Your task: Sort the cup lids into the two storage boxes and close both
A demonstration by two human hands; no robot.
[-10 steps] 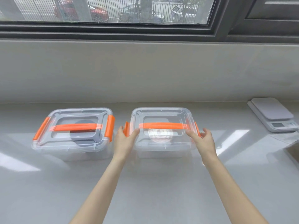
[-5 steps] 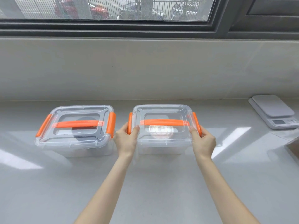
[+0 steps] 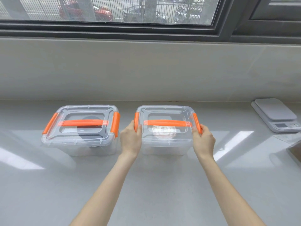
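Note:
Two clear storage boxes with orange handles and orange side latches stand side by side on the counter, both with covers on. The left box (image 3: 78,144) shows dark cup lids (image 3: 84,135) through its cover. White cup lids (image 3: 163,130) show inside the right box (image 3: 165,144). My left hand (image 3: 131,141) presses on the right box's left latch (image 3: 136,119). My right hand (image 3: 203,141) presses on its right latch (image 3: 196,120). Both latches lie against the box's sides under my fingers.
A white kitchen scale (image 3: 276,115) sits on the counter at the far right. A brown object (image 3: 295,150) shows at the right edge. A wall and a window sill rise behind the boxes. The grey counter (image 3: 146,185) stretches toward me.
My hands moved from the cover's front corners onto the right box's two orange latches and pushed them down against its sides. The left box has not moved.

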